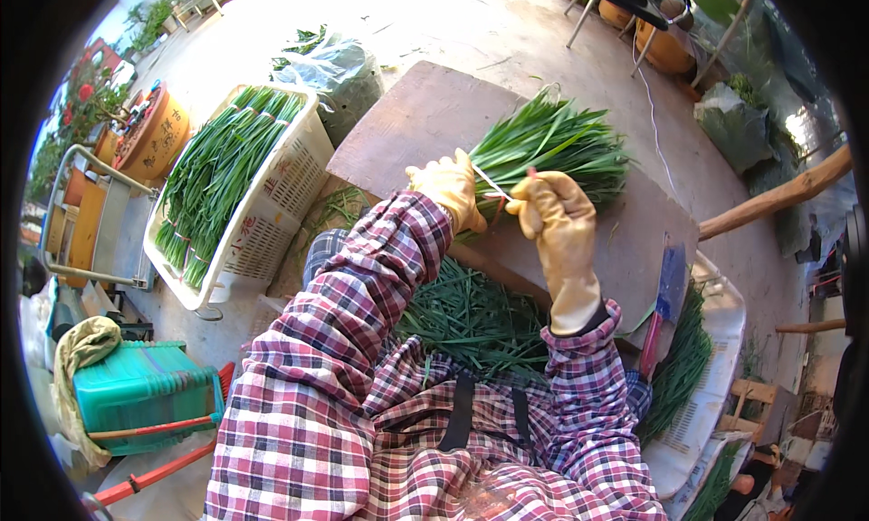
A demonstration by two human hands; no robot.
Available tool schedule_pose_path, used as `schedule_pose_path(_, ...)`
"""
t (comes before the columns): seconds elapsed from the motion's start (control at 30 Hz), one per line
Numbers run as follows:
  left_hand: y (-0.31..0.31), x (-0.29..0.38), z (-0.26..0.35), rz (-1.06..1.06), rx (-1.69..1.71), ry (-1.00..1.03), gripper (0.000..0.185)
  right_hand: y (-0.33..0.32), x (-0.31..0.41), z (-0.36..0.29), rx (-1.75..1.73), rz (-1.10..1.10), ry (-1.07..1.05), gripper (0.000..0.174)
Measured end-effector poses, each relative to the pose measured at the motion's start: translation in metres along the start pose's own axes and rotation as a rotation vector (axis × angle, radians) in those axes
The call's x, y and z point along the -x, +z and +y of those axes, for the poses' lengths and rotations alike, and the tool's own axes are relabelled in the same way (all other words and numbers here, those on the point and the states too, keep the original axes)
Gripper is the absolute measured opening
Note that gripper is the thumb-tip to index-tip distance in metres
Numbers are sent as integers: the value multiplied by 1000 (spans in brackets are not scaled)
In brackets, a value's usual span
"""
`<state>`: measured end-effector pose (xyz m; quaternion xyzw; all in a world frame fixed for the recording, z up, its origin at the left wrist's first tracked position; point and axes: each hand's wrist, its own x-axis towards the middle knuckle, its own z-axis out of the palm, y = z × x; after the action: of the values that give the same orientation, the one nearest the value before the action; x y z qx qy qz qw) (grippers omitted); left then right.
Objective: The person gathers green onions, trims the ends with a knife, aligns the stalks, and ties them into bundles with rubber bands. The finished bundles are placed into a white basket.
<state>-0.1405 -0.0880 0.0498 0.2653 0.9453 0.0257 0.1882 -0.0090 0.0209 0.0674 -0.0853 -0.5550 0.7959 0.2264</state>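
Observation:
A bundle of long green leaf vegetables, like garlic chives, lies on a brown board in front of me. My left hand, in a cream rubber glove, grips the bundle near its left end. In its matching glove, my right hand pinches a thin pale band that stretches across to the bundle by my left hand. A reddish tip shows at the right fingers. Below the board, loose green leaves are heaped at my lap. A knife with a red handle rests at the board's right edge.
At left stands a white plastic crate full of banded green bundles. Beyond the board is a plastic-wrapped bag. A long white basket of greens lies at right, under a wooden pole. A green plastic container stands lower left.

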Motion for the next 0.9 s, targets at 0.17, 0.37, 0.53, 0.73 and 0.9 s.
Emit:
schedule_pose_path(0.17,-1,0,12,-1,-85,-64,104,-22,34,37,487,-233,145,12)
schedule_pose_path(0.37,-13,-2,12,-110,-144,1,104,-31,70,48,573,-100,238,13)
schedule_pose_path(0.53,7,5,26,73,-419,105,131,-31,64,15,450,-62,360,17)
schedule_pose_path(0.73,11,-14,14,86,-126,61,116,-31,65,-21,262,-13,147,17)
schedule_pose_path(0.9,-20,-34,-32,-330,713,357,72,-49,71,-20,284,205,147,17)
